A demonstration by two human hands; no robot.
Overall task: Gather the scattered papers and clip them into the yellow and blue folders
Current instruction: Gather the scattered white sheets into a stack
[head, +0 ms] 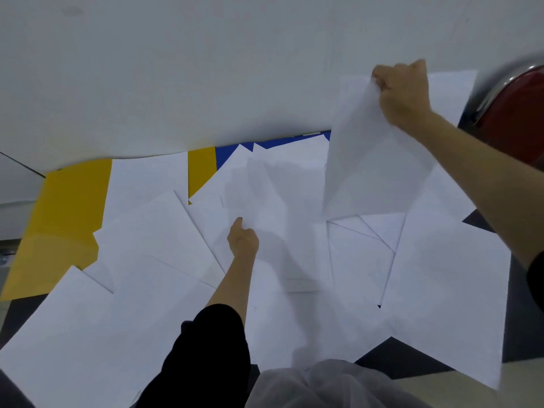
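Several white papers (164, 237) lie scattered and overlapping over a dark table. A yellow folder (67, 207) shows at the left, partly under the sheets. Only a strip of the blue folder (228, 153) shows at the back centre. My right hand (403, 89) is raised at the upper right and pinches the top corner of a white sheet (374, 169) that hangs down over the pile. My left hand (243, 240) is in the middle, fingers closed on the edge of a lifted stack of sheets (270, 195).
A large white surface (176, 78) fills the upper half and hides the far ends of both folders. A red chair with a chrome frame (512, 113) stands at the right. Dark table (391, 354) shows between the papers near the front edge.
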